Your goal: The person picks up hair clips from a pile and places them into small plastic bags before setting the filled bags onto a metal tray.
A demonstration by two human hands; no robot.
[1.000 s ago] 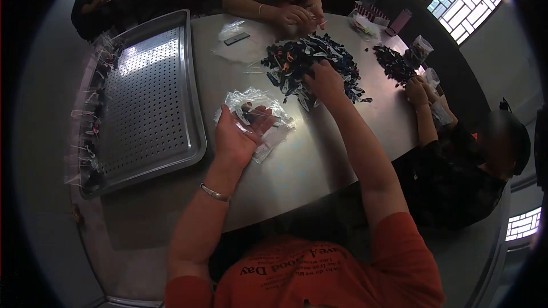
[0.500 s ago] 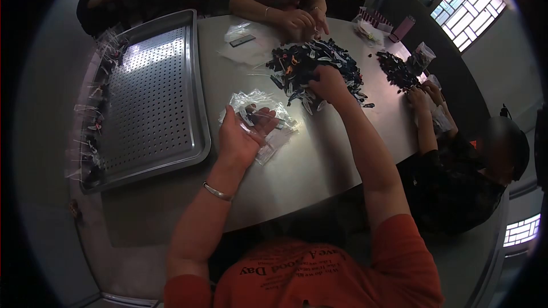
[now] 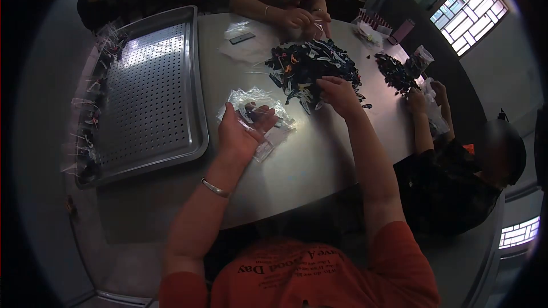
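My left hand [image 3: 242, 137] is turned palm up, fingers loosely curled, with small dark pieces [image 3: 249, 115] lying in it. Under and around its fingers lies a heap of clear plastic bags [image 3: 279, 135]. My right hand [image 3: 342, 98] is at the near right edge of a large pile of small, mostly black pieces [image 3: 305, 74], some of them pale, clear or orange. Its thumb and fingers are pinched together; what is between them is too small to make out.
A perforated metal tray [image 3: 199, 97] stands on the left of the metal table [image 3: 268, 194], small bagged items along its far side. Across the table a person's hands [image 3: 305, 20] work beside a dark flat bar [image 3: 242, 38]. At right, another person's hands [image 3: 419, 101] are near a smaller dark pile [image 3: 394, 71].
My right hand has drawn back from the pile, slightly right and toward me, its fingers now visible. My left hand has hardly moved. The person at right has lifted a clear bag.
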